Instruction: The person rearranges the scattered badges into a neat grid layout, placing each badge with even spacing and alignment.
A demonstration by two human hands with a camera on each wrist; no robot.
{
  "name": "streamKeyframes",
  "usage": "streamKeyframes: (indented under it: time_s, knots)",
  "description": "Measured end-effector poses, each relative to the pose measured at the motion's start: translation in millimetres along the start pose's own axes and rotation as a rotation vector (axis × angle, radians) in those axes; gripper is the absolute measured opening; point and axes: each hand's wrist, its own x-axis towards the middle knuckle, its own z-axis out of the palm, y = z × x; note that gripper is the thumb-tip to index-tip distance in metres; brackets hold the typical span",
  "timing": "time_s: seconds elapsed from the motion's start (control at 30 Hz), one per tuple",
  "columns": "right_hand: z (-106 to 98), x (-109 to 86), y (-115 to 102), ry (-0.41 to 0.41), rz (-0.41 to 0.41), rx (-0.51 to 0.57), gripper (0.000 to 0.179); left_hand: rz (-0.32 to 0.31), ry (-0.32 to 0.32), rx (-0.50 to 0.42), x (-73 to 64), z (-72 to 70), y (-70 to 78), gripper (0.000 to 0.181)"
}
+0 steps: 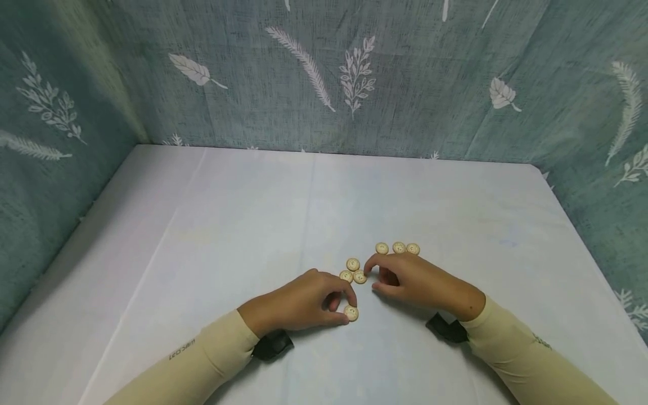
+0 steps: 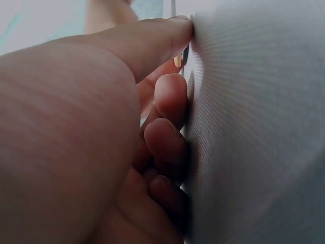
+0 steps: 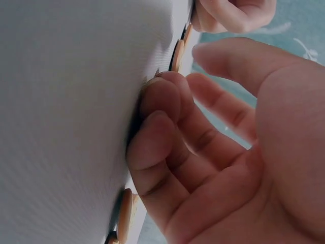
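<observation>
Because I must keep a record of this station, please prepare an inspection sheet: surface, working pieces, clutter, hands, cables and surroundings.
Surface: white cloth, faint creases.
Job's things: seven pale round buttons visible: far row of three, cluster of three, lone button nearest the person; any under the hands cannot be seen.
Clutter: nothing seen.
Left hand: left hand pinches the lone button between thumb and forefinger.
Right hand: right hand loosely curled, holding nothing, forefinger tip beside the cluster; contact unclear.
Cables: nothing seen.
Surroundings: green-blue curtain with white leaf prints.
</observation>
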Motion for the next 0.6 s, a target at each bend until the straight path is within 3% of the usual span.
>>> streamKeyframes:
  time_s: [0.6]
  knots:
    - [3.2, -1.4, 2.5, -0.007, 0.012, -0.006, 0.031, 0.022, 0.024, -0.009, 0.1, 3.0, -2.0, 0.016]
